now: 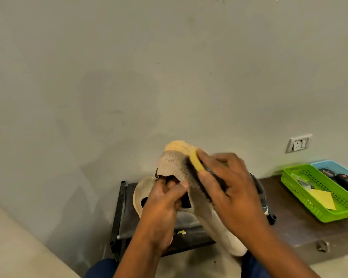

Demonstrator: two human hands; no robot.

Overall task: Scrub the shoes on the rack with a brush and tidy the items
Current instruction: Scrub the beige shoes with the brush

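A beige knit shoe [176,164] is held up in front of me, heel end high and its toe end low by my right knee. My left hand [163,203] grips it at the collar, thumb and fingers curled around the opening. My right hand [227,187] holds a brush [196,165] with a yellow back and dark bristles, bristles pressed against the shoe's upper. A second beige shoe [140,197] lies on the black rack [122,209] below, partly hidden by my left hand. A dark shoe [261,195] sits on the rack behind my right hand, mostly hidden.
To the right stands a brown cabinet top [295,219] with a green basket [317,197] holding a yellow cloth and a small item, and a blue basket [333,167] with dark polish tins. A wall socket [298,143] sits above. The grey wall is close behind the rack.
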